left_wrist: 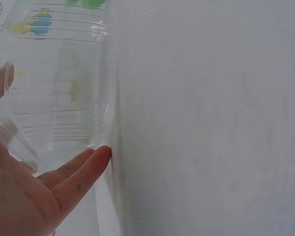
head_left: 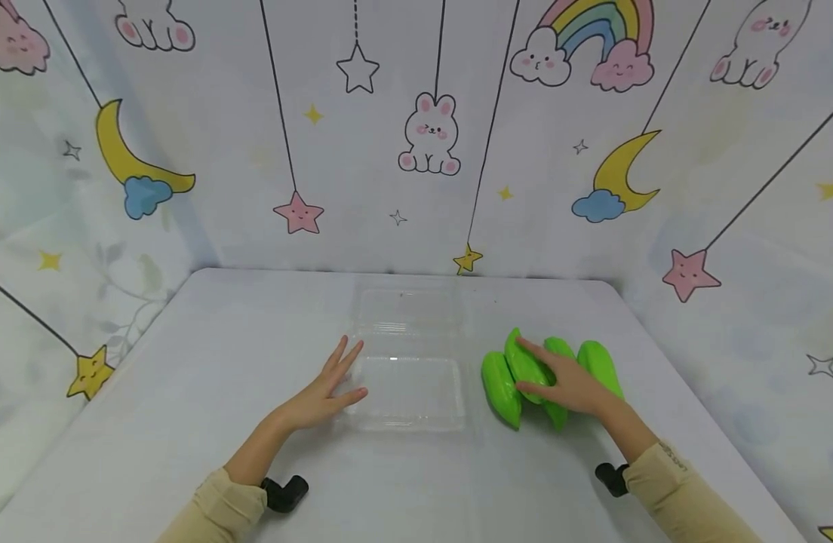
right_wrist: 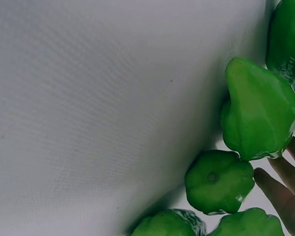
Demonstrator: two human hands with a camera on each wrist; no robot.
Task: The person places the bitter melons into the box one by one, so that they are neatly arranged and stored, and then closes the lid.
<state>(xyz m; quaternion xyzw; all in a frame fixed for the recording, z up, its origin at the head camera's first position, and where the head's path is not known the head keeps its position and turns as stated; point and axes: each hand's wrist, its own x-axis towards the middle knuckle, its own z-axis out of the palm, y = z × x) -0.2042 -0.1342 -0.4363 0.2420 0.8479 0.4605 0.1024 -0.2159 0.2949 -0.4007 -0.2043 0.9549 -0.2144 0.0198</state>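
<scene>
A clear plastic box (head_left: 411,428) with its lid (head_left: 408,302) folded back lies on the table. My left hand (head_left: 321,396), fingers spread and straight, is at the box's left side. In the left wrist view its fingertips (left_wrist: 104,153) are right at the edge of the clear plastic (left_wrist: 59,105). My right hand (head_left: 571,381) reaches over a cluster of several glossy green, pepper-like pieces with tapered tips. Its spread fingers overlap one green piece (head_left: 525,368). In the right wrist view, extended fingers (right_wrist: 273,189) are close beside the green pieces (right_wrist: 260,110).
Another green piece (head_left: 501,388) lies on the cluster's left side, near the box, and one (head_left: 598,366) at its right. The white table (head_left: 219,362) meets printed cloth walls (head_left: 362,151) at the back and sides. Black wrist devices (head_left: 286,494) hang below both sleeves.
</scene>
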